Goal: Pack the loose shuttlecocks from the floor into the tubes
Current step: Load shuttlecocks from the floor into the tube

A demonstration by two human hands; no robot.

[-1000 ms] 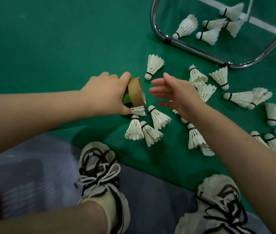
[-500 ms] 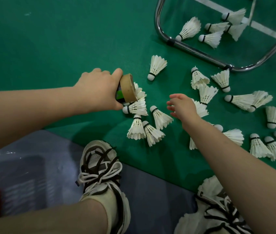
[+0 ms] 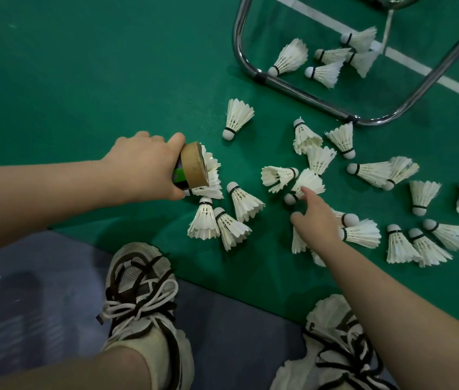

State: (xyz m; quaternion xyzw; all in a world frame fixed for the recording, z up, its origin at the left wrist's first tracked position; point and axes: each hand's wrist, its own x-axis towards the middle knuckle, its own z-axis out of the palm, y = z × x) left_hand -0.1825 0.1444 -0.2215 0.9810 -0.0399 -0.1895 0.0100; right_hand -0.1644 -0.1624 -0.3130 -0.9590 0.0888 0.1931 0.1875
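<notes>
My left hand [image 3: 141, 167] grips a cardboard tube [image 3: 193, 166] with a green label, its open mouth facing right, low over the green floor. Several white feather shuttlecocks lie scattered around it. One shuttlecock [image 3: 305, 182] lies with its cork toward me, and the fingertips of my right hand [image 3: 314, 218] touch it, fingers spread, nothing held. Another shuttlecock [image 3: 277, 177] lies just left of it. A cluster of three shuttlecocks [image 3: 222, 218] sits below the tube.
A chrome tube frame [image 3: 293, 90] stands at the upper right with several shuttlecocks inside its loop. More shuttlecocks [image 3: 414, 246] lie to the right. My two shoes [image 3: 141, 291] rest on a grey mat [image 3: 40, 277] at the bottom.
My right hand drew back from the tube's mouth and dropped to the shuttlecocks on the floor, now reaching one with its fingertips. The left hand kept the tube about where it was.
</notes>
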